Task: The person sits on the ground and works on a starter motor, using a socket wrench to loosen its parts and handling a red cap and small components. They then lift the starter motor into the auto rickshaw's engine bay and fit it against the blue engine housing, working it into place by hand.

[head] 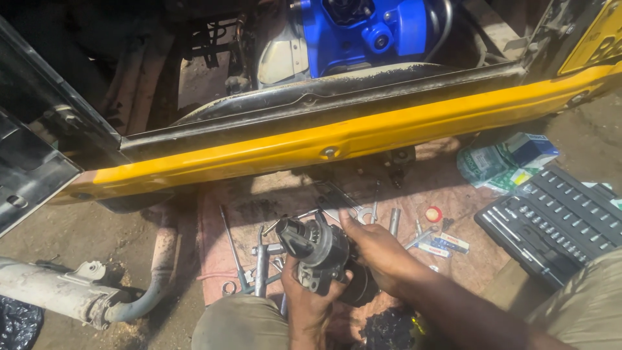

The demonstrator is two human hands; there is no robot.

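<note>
Held part: a dark grey metal engine part (317, 249) with a round body, held low in the middle of the view, above a pinkish cloth (453, 272) spread on the ground.
Left hand: the left hand (310, 299) grips the part from below, fingers curled around its lower end.
Right hand: the right hand (376, 249) is closed over the part's right side, thumb up against its top.
Tools: spanners and a screwdriver (249, 266) lie on the cloth just left of the part; a short metal socket (394, 221) lies to its right.
Small packages: slim white-and-blue boxes (444, 246) lie on the cloth near the right hand; a small round red-and-white cap (433, 214) sits just above them.
Socket case: an open black case (551, 220) with rows of sockets lies at the right.
Cartons: a blue-and-white box (532, 149) rests on green-and-white wrappers (486, 165) above the case.
Vehicle: a yellow body beam (363, 136) crosses the view, with a blue engine (363, 32) behind it.
Exhaust: a pale grimy silencer pipe (71, 291) lies on the dirt at the left.
</note>
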